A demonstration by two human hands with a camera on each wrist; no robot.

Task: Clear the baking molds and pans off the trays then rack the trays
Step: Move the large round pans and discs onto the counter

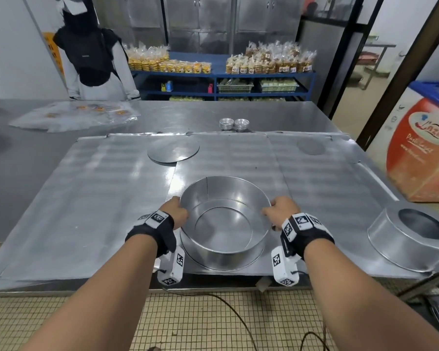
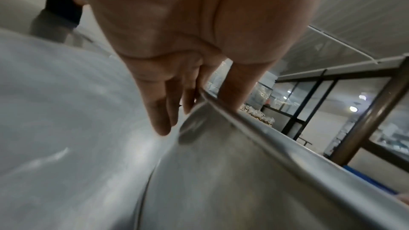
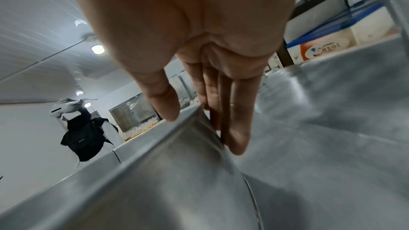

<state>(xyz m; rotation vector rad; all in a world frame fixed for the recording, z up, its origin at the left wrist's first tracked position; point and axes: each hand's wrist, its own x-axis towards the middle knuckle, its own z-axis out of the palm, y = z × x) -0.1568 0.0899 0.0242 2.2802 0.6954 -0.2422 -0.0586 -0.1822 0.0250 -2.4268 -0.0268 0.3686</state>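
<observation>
Left hand and right hand pinch opposite rims of the large round shiny metal cake pan, thumbs inside, fingers outside. It sits between them on the flat steel tray. The symmetric grip likely keeps the lift level.

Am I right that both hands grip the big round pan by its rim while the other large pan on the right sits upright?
Not quite. The head view shows the other large pan upside down. The left hand and right hand do grip the big round pan by its rim.
</observation>
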